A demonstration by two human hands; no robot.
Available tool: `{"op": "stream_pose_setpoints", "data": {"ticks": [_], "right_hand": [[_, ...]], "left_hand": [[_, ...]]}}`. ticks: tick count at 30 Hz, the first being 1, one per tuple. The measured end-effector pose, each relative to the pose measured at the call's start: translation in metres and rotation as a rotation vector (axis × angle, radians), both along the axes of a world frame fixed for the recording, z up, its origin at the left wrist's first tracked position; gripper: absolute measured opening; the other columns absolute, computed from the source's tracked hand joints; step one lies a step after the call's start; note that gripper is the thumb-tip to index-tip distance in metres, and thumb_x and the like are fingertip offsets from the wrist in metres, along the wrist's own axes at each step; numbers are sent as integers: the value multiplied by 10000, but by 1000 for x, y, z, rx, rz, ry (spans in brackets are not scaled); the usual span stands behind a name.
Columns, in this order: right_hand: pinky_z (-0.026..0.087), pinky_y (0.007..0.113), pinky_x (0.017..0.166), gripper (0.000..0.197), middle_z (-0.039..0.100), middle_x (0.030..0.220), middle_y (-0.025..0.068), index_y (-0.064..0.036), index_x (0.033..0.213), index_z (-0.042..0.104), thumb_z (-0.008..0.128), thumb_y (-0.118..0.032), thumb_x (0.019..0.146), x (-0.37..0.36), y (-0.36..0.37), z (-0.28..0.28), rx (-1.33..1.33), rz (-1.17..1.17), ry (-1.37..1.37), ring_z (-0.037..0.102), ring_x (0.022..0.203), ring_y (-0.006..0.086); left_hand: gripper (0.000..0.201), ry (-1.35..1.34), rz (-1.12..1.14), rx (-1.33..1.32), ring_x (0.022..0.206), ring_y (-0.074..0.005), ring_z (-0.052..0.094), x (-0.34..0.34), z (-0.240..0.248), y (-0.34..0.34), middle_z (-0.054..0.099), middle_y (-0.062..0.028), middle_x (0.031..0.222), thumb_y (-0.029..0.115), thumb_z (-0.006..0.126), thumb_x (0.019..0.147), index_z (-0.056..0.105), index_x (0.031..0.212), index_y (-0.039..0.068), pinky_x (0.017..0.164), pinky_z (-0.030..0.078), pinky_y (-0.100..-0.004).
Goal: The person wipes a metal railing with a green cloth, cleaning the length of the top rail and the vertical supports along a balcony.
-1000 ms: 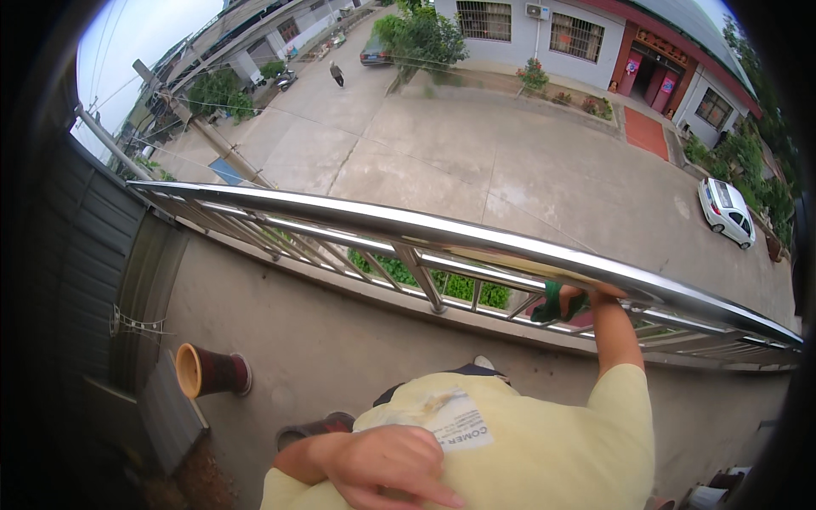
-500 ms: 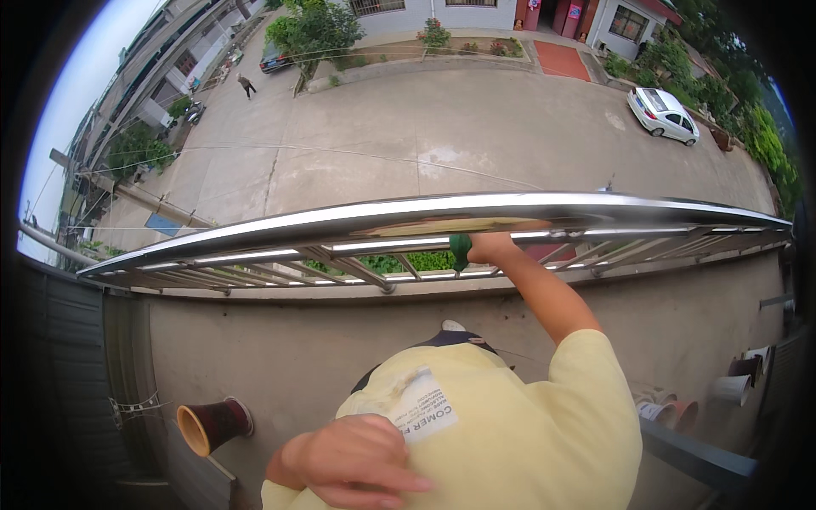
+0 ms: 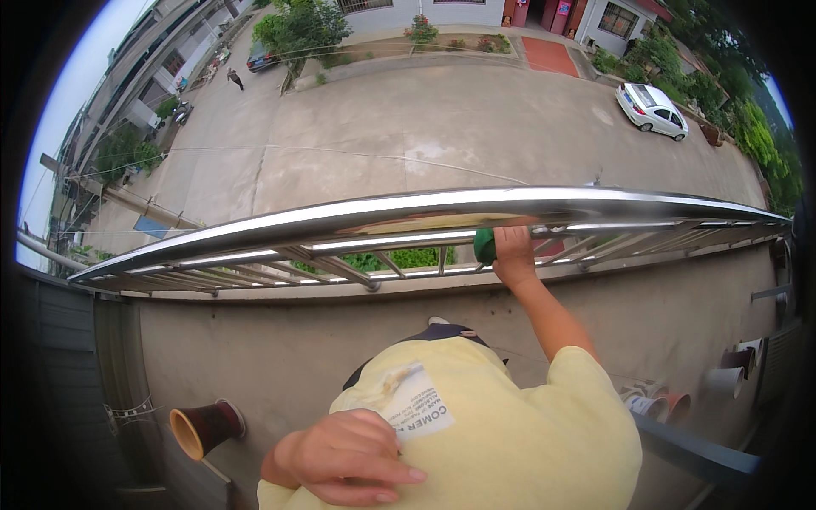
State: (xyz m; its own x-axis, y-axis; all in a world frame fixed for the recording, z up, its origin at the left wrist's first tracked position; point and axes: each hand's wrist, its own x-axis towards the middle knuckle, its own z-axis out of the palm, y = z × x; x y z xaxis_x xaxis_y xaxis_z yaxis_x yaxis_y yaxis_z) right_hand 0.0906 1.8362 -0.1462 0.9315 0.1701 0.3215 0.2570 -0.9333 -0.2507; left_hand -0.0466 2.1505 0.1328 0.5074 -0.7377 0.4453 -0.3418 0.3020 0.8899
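Wide out there: a concrete yard (image 3: 340,127) spread below, with a building (image 3: 463,13) along its far side. On our side ran the balcony floor (image 3: 289,340), and bounding it, curving across the whole view, the stainless-steel railing (image 3: 510,200), its broad handrail gleaming above thinner bars. Over to the right, a white sedan (image 3: 653,112) stood parked in the yard, while a distant walker (image 3: 235,79) was upright near the left.

Here at the railing, a pale yellow T-shirt (image 3: 527,425) filled the foreground, a white printed patch on its front. To the left, a dark red flowerpot (image 3: 208,429) lay on its side, tan mouth outward; to the right, more pots (image 3: 725,381) were grouped by the wall.

Now the hands! The left hand (image 3: 353,459) was in front of the shirt, forefinger stretched out, the other fingers bent beneath; its palm was hidden, so I couldn't tell whether it gripped anything. Out went the right arm, and there, just below the handrail, the right hand (image 3: 514,255) had its fingers together, clamped on a green cloth (image 3: 484,246). That cloth bulged from the hand's left side, right by the upper thin bar; whether they touched, I couldn't say.
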Motion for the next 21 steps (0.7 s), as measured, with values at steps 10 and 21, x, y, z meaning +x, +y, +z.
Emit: {"op": "stream_pose_setpoints", "data": {"ticks": [10, 21], "right_hand": [[456, 345, 860, 391, 624, 1073, 153, -15, 1152, 575, 546, -32, 763, -58, -33, -76, 835, -413, 266, 600, 971, 286], [466, 276, 765, 297, 625, 1024, 41, -12, 1102, 611, 659, -155, 847, -70, -81, -74, 1433, -562, 98, 586, 892, 132]], "left_hand": [[182, -24, 97, 97, 611, -255, 605, 4, -3, -5, 628, -111, 713, 56, 664, 803, 653, 954, -45, 600, 465, -346], [296, -1, -9, 129, 578, -206, 543, 17, -19, -15, 546, -52, 647, 66, 664, 809, 639, 1091, -22, 570, 414, -303]]}}
